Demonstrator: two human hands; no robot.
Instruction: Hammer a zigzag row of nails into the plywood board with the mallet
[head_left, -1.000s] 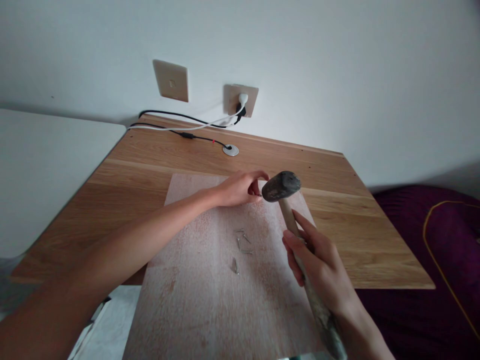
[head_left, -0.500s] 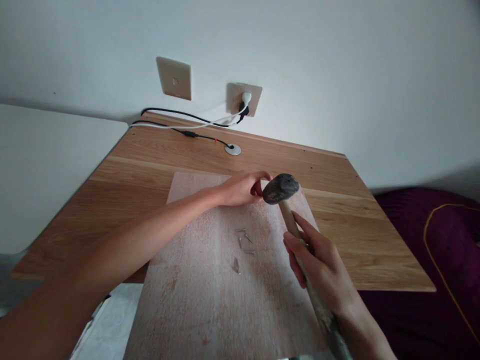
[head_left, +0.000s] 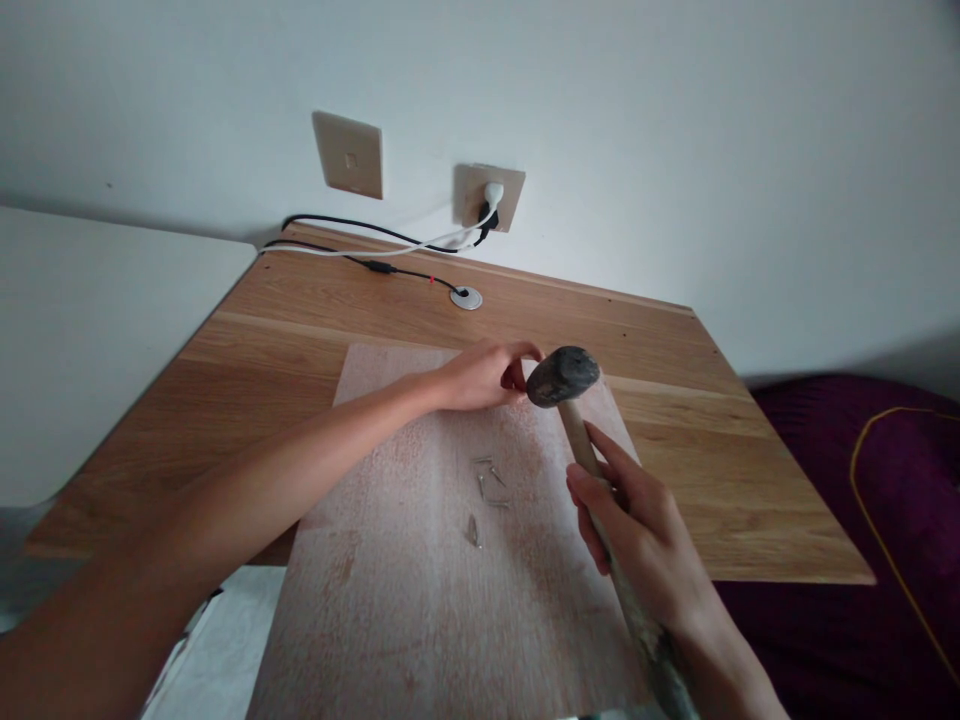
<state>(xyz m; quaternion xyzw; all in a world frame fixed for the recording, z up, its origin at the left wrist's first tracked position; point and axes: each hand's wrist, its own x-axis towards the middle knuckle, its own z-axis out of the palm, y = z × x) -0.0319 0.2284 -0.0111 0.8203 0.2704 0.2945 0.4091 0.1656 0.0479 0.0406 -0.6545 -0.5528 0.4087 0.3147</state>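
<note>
My right hand (head_left: 637, 520) is wrapped round the wooden handle of a hammer (head_left: 562, 376), whose dark head is raised at the upper right of a reddish-brown board (head_left: 420, 590). Near the board's far edge rests my left hand (head_left: 484, 376), its fingers curled and pinched together just left of the hammer head. Whatever the left fingertips hold is hidden from view. Several loose nails (head_left: 496, 475) lie on the middle of the board. A little nearer to me are more small metal pieces (head_left: 474, 531), probably nails.
The board lies on a wooden desk (head_left: 720, 440). Along the desk's back run black and white cables (head_left: 390, 249), reaching a wall socket (head_left: 504, 190). A round cable grommet (head_left: 467, 298) sits in the desktop. Purple fabric (head_left: 817, 450) is at the right, a white panel (head_left: 112, 330) at the left.
</note>
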